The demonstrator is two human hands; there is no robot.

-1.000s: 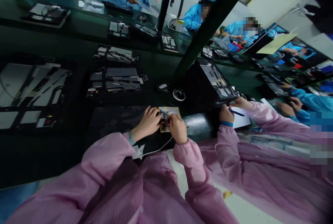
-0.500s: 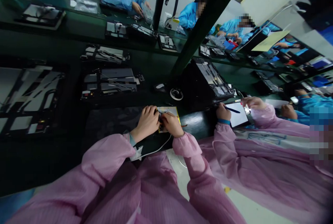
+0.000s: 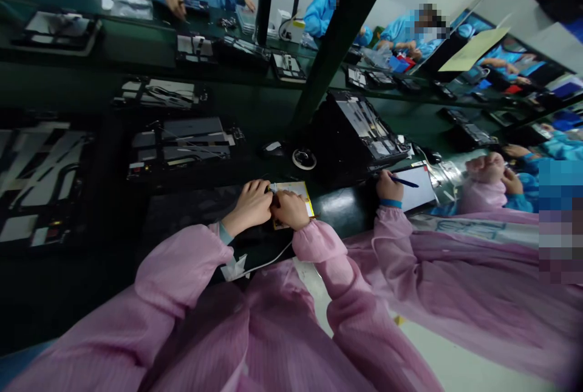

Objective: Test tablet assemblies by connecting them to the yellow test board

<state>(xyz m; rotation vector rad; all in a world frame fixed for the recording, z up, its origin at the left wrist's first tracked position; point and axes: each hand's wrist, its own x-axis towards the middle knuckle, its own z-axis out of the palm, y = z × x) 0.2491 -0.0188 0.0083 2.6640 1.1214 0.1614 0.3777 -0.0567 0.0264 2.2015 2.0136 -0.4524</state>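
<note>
My left hand [image 3: 247,206] and my right hand [image 3: 291,209] meet over a small card with a yellow edge [image 3: 291,196], lying on the dark bench top [image 3: 341,203]. Their fingers curl around a small dark part [image 3: 276,202], which they mostly hide. A thin white cable [image 3: 262,264] runs from under my right cuff towards my left sleeve. To my right, a co-worker's hand [image 3: 389,186] holds a blue pen [image 3: 404,182] over a white sheet [image 3: 416,188].
An opened black-backed device [image 3: 364,130] stands tilted just beyond my hands, with a white tape roll [image 3: 304,158] and a mouse [image 3: 273,147] next to it. Several disassembled devices lie along the dark green benches. A black post [image 3: 328,33] rises ahead. Blue-coated workers sit across the bench.
My hands have drawn closer and cover more of the card. The co-worker's other hand has moved right, off the sheet, and is raised in a fist. The whole view has shifted slightly.
</note>
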